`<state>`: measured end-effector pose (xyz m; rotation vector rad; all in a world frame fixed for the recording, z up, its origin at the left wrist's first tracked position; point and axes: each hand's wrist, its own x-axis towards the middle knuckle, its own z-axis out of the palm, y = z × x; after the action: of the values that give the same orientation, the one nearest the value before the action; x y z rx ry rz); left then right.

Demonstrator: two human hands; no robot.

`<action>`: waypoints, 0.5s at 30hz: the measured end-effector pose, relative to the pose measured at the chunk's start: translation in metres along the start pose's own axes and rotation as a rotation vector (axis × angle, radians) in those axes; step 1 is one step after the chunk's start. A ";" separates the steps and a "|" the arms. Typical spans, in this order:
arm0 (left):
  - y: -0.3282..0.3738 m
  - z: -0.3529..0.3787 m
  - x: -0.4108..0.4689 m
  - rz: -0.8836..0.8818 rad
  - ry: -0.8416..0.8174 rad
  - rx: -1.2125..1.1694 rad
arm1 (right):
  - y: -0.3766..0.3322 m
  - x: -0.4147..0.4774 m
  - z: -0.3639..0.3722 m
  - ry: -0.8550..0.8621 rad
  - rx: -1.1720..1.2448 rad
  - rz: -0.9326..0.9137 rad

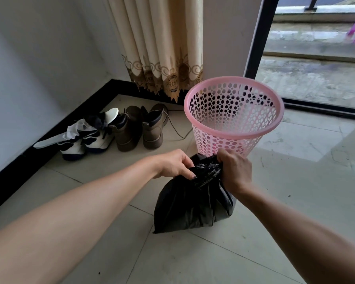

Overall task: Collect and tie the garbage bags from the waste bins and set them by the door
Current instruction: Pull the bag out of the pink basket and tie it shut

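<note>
A full black garbage bag (pixel 191 206) stands on the tiled floor in front of me. Its top is gathered into a bunched neck (pixel 207 171). My left hand (pixel 173 163) pinches that neck from the left with curled fingers. My right hand (pixel 235 171) grips the neck from the right, fist closed round the plastic. Just behind the bag stands a pink perforated waste bin (pixel 234 117), upright, with no bag in it.
Brown boots (pixel 139 128) and white-and-black shoes (pixel 84 138) sit along the left wall's black skirting. A cream curtain (pixel 162 50) hangs behind the bin. An open sliding door with a black frame (pixel 258 44) leads to a wet balcony at right.
</note>
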<state>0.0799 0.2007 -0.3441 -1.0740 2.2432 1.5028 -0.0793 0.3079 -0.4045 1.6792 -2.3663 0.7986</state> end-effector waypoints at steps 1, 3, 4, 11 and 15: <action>0.001 0.003 -0.001 0.002 -0.009 0.001 | 0.002 -0.002 0.002 -0.005 0.006 0.004; 0.001 0.006 0.002 0.000 -0.010 -0.020 | 0.003 -0.005 0.004 -0.020 0.029 0.075; 0.000 0.006 0.003 -0.009 -0.002 -0.020 | 0.002 -0.005 0.005 -0.030 0.050 0.134; -0.031 -0.010 0.003 -0.184 0.046 0.092 | -0.002 0.008 -0.006 -0.478 1.074 0.588; -0.027 -0.019 0.003 -0.235 0.099 0.084 | 0.007 0.007 -0.013 -0.485 1.167 0.751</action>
<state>0.1001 0.1775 -0.3564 -1.3580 2.1326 1.2755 -0.0907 0.3100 -0.3928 1.1677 -3.1711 2.5203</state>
